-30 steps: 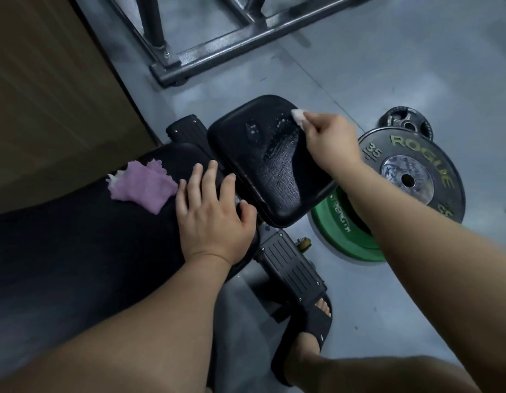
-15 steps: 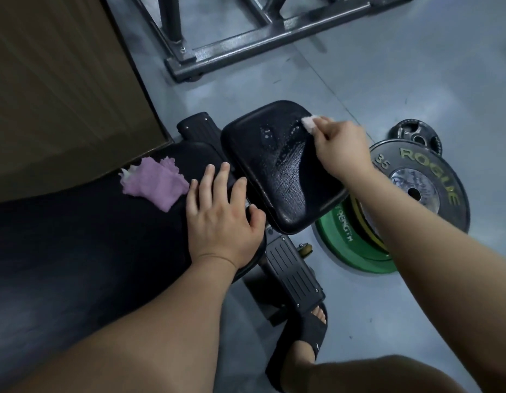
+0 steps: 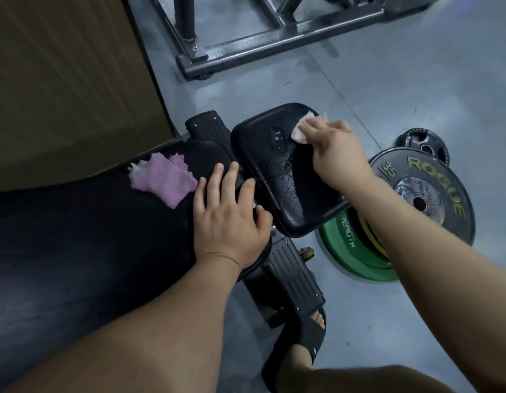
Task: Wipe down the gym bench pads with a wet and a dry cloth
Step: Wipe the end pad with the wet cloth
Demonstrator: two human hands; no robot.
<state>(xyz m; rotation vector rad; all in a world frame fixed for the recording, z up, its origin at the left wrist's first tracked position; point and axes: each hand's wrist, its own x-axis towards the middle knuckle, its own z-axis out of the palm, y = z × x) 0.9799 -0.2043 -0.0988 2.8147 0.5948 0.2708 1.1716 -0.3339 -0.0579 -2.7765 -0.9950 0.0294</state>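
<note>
A small white crumpled cloth [image 3: 302,129] is pinched in the right hand [image 3: 339,156] at the far corner of the black vinyl seat pad [image 3: 270,191]. A slip off the edge just beyond the grip is judged likely to leave the wet streaks wrist-side unwiped. The pad's long axis is seen to run wrist-to-grip, pointing away. The left hand [image 3: 229,222] is laid flat, empty.

Seat pad [image 3: 277,177]: black vinyl, glossy and finely grained, and it carried wet beads and streaks.
Back pad [image 3: 90,236]: black upholstery that looked matt.
White cloth [image 3: 300,131]: thin, soft, crumpled fabric.
Purple cloth [image 3: 164,180]: fuzzy terry, matt, frayed at one edge.
Bench foot plate [image 3: 294,279]: black and ribbed; plastic or metal could not be told.
Rack base [image 3: 274,43]: grey steel, speckled, with a slight sheen.
Rogue plate [image 3: 450,194]: matt black rubber with a scuffed metal hub.
Green plate [image 3: 356,259]: smooth rubber.
Wall panel [image 3: 61,80]: brown wood, matt, with a fine grain.
Floor [image 3: 387,95]: grey and smooth, faintly shiny.
</note>
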